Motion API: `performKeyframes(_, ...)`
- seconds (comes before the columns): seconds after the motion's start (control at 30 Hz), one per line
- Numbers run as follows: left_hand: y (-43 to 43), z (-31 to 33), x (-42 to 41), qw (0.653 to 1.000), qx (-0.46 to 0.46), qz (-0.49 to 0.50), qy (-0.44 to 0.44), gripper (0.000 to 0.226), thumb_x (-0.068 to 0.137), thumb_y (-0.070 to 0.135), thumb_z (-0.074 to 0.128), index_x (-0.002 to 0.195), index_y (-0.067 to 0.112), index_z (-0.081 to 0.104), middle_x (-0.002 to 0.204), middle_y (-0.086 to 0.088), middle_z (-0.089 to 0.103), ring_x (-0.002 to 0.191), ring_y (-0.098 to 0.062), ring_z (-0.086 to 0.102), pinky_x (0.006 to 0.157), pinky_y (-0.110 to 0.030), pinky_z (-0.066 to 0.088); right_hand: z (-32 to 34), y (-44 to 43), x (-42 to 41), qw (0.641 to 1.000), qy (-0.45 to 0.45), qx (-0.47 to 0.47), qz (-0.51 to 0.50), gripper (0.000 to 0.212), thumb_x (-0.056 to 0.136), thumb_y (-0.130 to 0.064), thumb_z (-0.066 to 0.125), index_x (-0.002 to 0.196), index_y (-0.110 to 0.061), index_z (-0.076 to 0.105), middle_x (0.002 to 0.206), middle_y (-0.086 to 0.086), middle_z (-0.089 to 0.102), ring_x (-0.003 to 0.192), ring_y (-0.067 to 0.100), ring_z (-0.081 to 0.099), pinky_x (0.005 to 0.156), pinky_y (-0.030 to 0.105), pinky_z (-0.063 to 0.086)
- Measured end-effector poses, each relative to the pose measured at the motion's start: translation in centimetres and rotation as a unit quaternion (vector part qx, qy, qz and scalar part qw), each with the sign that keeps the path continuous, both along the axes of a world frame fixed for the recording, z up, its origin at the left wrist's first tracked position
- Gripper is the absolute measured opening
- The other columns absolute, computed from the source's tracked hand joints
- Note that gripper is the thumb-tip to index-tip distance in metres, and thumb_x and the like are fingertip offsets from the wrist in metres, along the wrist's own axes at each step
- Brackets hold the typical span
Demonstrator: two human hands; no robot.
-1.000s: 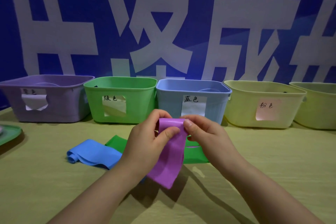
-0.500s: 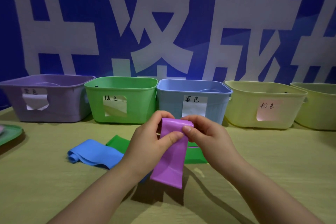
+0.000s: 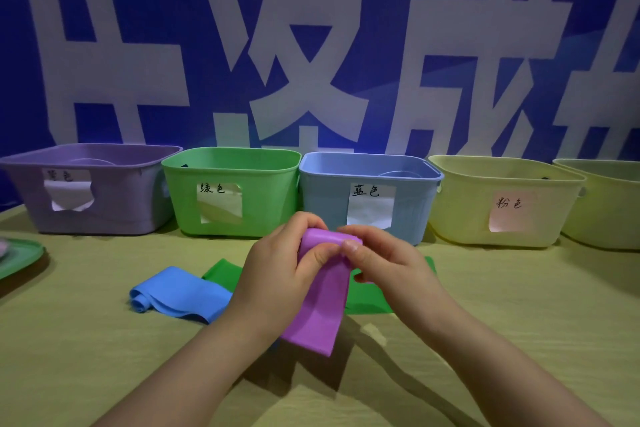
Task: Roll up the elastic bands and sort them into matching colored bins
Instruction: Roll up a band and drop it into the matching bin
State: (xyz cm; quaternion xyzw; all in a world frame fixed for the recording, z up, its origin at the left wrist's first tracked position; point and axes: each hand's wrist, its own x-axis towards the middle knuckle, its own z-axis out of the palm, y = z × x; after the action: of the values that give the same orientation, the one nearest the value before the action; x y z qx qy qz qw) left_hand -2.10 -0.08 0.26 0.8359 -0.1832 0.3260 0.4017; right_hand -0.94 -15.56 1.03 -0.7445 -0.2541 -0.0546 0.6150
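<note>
Purple band (image 3: 322,305) is held up over the table (image 3: 502,288), its top end wound into a small roll. The left hand (image 3: 277,281) and right hand (image 3: 388,263) pinch that roll with curled fingers and thumbs, probably so the loose tail hangs free for winding. The purple bin (image 3: 114,208) stands far left.

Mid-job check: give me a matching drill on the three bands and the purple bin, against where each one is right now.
Things
1. purple band
2. blue band
3. green band
4. purple bin

States
A. pinched by left hand and right hand, top end rolled
B. leftmost bin in the row
C. flat on the table, partly hidden by the hands
D. on the table, left end curled

Pairs: 1-A, 2-D, 3-C, 4-B
</note>
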Motion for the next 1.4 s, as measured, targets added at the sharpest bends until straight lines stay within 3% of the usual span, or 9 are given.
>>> performKeyframes(0.1,0.07,0.15,-0.13,1.0,-0.023,0.002,0.01,0.035,0.074,0.056,0.041,0.091,0.027,0.053,0.079,0.013,0.059,0.081,0.0,0.053,0.057,-0.011,0.037,-0.29,0.05,0.1,0.999,-0.026,-0.019,-0.001,0.021,0.084,-0.021,0.065,0.092,-0.04,0.064,0.088,-0.011,0.068,0.083,0.004,0.061,0.075,0.025,0.049)
performKeyframes(0.27,-0.06,0.01,-0.15,1.0,-0.025,-0.001,0.015,0.038,0.077,0.055,0.042,0.089,0.023,0.057,0.075,0.012,0.06,0.077,-0.003,0.053,0.054,-0.014,0.037,-0.28,-0.02,0.16,0.998,-0.04,-0.04,-0.026,0.016,0.086,-0.018,0.062,0.086,-0.034,0.065,0.084,-0.005,0.07,0.08,0.007,0.062,0.08,0.036,0.051)
performKeyframes(0.43,0.0,-0.03,-0.04,1.0,-0.02,0.0,0.024,0.041,0.074,0.059,0.041,0.087,0.023,0.057,0.071,0.011,0.058,0.074,-0.003,0.053,0.053,-0.014,0.038,-0.49,0.01,0.31,0.994,-0.063,-0.076,-0.05,0.014,0.088,-0.02,0.061,0.091,-0.034,0.062,0.088,0.003,0.07,0.088,0.022,0.064,0.084,0.047,0.05)
performKeyframes(0.63,-0.32,-0.13,0.02,0.997,-0.027,-0.017,0.068,0.045,0.07,0.066,0.051,0.094,0.028,0.056,0.079,0.008,0.063,0.069,-0.006,0.058,0.06,-0.028,0.048,-0.21,-0.15,0.41,0.991,-0.068,-0.082,-0.076,0.019,0.088,-0.02,0.058,0.083,-0.038,0.059,0.08,-0.006,0.068,0.082,0.013,0.063,0.083,0.042,0.05)
performKeyframes(0.77,-0.22,0.03,-0.07,0.998,-0.029,-0.01,0.049,0.041,0.069,0.06,0.049,0.088,0.024,0.058,0.074,0.008,0.062,0.069,-0.005,0.055,0.055,-0.019,0.04,-0.22,-0.08,0.19,0.991,-0.066,-0.095,-0.071,0.017,0.089,-0.021,0.055,0.082,-0.036,0.061,0.07,-0.014,0.064,0.073,0.004,0.059,0.078,0.034,0.049)
performKeyframes(0.93,-0.2,0.09,-0.21,0.999,-0.024,-0.015,0.03,0.042,0.069,0.06,0.049,0.086,0.023,0.058,0.072,0.007,0.062,0.07,-0.008,0.054,0.055,-0.02,0.04,-0.33,-0.13,0.22,0.993,-0.065,-0.083,-0.059,0.017,0.092,-0.024,0.051,0.081,-0.021,0.065,0.062,-0.016,0.06,0.063,-0.002,0.053,0.068,0.021,0.044)
performKeyframes(1.13,-0.13,0.22,-0.17,0.998,-0.018,-0.052,0.018,0.03,0.075,0.042,0.061,0.103,0.038,0.05,0.097,0.018,0.058,0.082,-0.001,0.055,0.066,-0.017,0.046,-0.37,-0.23,0.59,0.993,-0.07,-0.066,-0.068,0.032,0.083,-0.043,0.044,0.066,-0.02,0.058,0.06,-0.016,0.057,0.06,-0.001,0.048,0.063,0.025,0.038)
performKeyframes(1.3,-0.05,0.28,-0.2,0.996,-0.02,-0.083,0.031,0.031,0.076,0.033,0.062,0.105,0.042,0.055,0.103,0.021,0.058,0.087,0.0,0.056,0.07,-0.016,0.048,-0.35,-0.26,0.66,0.998,-0.031,-0.024,-0.055,0.03,0.094,-0.023,0.048,0.067,-0.019,0.06,0.057,-0.015,0.056,0.059,-0.001,0.048,0.063,0.02,0.039)
performKeyframes(1.4,0.02,0.27,-0.23,0.993,-0.039,-0.099,0.054,0.027,0.075,0.026,0.06,0.098,0.04,0.058,0.103,0.021,0.058,0.085,-0.002,0.058,0.07,-0.019,0.051,-0.21,-0.2,0.5,0.999,-0.01,-0.018,-0.047,0.029,0.093,-0.023,0.047,0.069,-0.02,0.063,0.056,-0.017,0.057,0.058,-0.004,0.048,0.061,0.015,0.039)
